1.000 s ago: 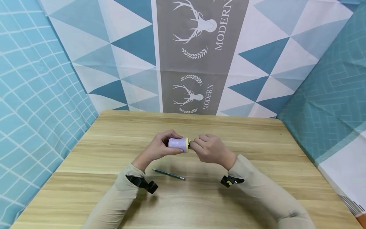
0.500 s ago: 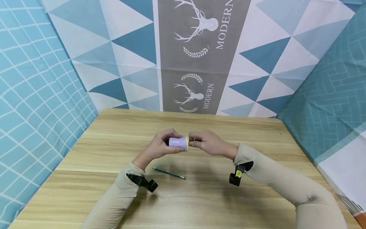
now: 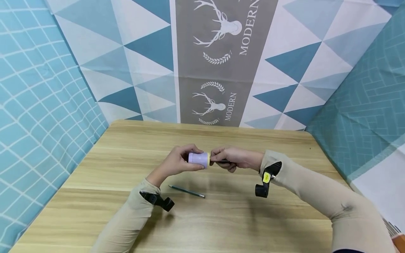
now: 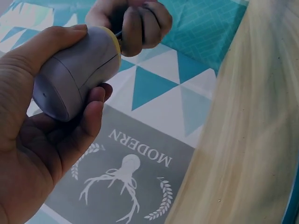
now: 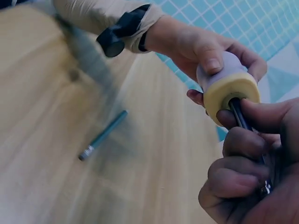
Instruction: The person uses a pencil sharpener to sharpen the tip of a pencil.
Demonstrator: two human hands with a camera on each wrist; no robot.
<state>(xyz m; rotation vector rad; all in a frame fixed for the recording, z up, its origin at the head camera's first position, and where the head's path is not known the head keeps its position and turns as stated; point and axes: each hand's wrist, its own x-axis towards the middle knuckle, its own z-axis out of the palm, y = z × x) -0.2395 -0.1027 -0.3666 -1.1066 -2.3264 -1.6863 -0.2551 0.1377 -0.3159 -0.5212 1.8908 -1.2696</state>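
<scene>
My left hand (image 3: 177, 161) grips a lilac, barrel-shaped pencil sharpener (image 3: 198, 160), thumb along one side and fingers along the other. Its yellow end face (image 5: 219, 95), with a round hole, points right toward my right hand (image 3: 231, 157). A dark pencil (image 5: 240, 114) runs into that hole, its tip hidden inside. Thumb and fingers of my right hand pinch the pencil right at the hole, and its shiny rear end shows near the palm in the right wrist view. Both hands are held up over the table.
A green pencil (image 3: 186, 191) with an eraser end lies on the wooden table (image 3: 221, 225), nearer my body than the sharpener. Patterned cloth (image 3: 215, 70) hangs behind the table, with blue-tiled cloth (image 3: 41, 116) along the left side.
My right hand has rotated around the pencil, bringing its shaft into sight, and the right forearm has swung outward and up. The left hand and sharpener stay nearly in place.
</scene>
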